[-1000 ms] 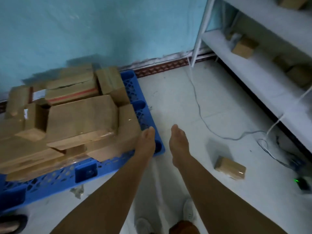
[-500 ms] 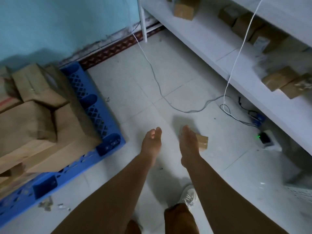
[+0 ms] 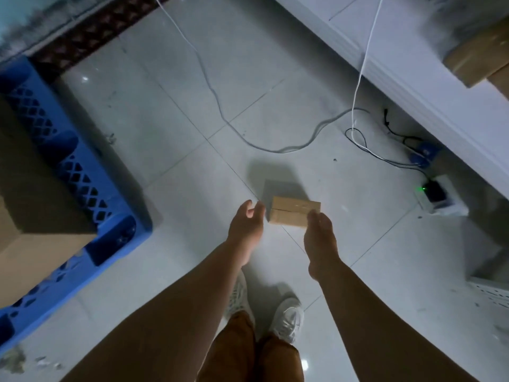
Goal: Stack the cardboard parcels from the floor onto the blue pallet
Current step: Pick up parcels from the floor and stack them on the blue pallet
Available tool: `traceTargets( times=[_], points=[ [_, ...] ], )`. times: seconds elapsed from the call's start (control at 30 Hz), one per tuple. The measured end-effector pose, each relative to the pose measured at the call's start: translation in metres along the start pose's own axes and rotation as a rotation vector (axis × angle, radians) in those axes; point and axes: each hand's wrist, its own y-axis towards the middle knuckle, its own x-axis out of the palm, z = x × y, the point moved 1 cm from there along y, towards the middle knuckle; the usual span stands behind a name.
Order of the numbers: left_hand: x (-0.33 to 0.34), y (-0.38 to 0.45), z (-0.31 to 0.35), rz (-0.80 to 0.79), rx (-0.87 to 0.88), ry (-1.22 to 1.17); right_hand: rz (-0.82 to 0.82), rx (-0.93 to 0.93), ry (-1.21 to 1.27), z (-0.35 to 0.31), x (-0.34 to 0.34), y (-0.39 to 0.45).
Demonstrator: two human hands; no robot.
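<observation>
A small taped cardboard parcel (image 3: pixel 292 213) lies on the white tiled floor in the middle of the head view. My left hand (image 3: pixel 246 227) hovers just left of it, fingers apart and curled toward the parcel's left end, holding nothing. My right hand (image 3: pixel 319 238) is at the parcel's near right corner, fingers together and pointing down; whether it touches the box is unclear. The blue pallet (image 3: pixel 82 175) sits at the left edge, with large cardboard parcels (image 3: pixel 30 194) stacked on it.
A grey cable (image 3: pixel 220 106) and a white cable (image 3: pixel 358 86) trail over the floor beyond the parcel toward a power adapter with a green light (image 3: pixel 432 193). A white shelf unit (image 3: pixel 413 75) with boxes runs along the right. My shoes (image 3: pixel 286 318) stand below.
The view swung right and down, away from the pallet toward the floor. Both hands moved from beside the pallet stack to either side of the small parcel, which now looks closer.
</observation>
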Motion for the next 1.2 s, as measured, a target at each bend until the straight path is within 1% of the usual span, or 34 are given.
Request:
traceTargets(
  times=[0.1,0.23,0.43,0.57,0.67,0.8,0.93,1.07,1.2],
  points=[
    [0.028,0.049,-0.022,-0.023,-0.012,0.019,-0.020,0.026,-0.016,0.021,0.002,0.051],
    [0.066,0.117,-0.050,-0.045,-0.011,0.056,-0.001,0.078,-0.022,0.051,0.009,0.123],
    [0.115,0.207,-0.089,-0.092,-0.012,0.132,0.025,0.050,-0.032,0.096,0.026,0.227],
    [0.137,0.244,-0.109,-0.154,-0.033,0.205,0.056,0.017,-0.041,0.117,0.038,0.273],
    [0.148,0.258,-0.120,-0.154,-0.046,0.195,0.094,-0.010,-0.049,0.128,0.044,0.292],
    [0.151,0.256,-0.119,-0.136,-0.071,0.113,0.142,-0.007,-0.069,0.128,0.046,0.291],
    [0.127,0.230,-0.100,-0.096,-0.067,0.030,0.173,-0.027,-0.083,0.106,0.041,0.257],
    [0.083,0.184,-0.068,-0.040,-0.074,-0.076,0.171,-0.118,-0.073,0.059,0.035,0.197],
    [0.032,0.118,-0.029,0.030,-0.041,-0.199,0.151,-0.182,-0.082,-0.002,0.027,0.120]
  ],
)
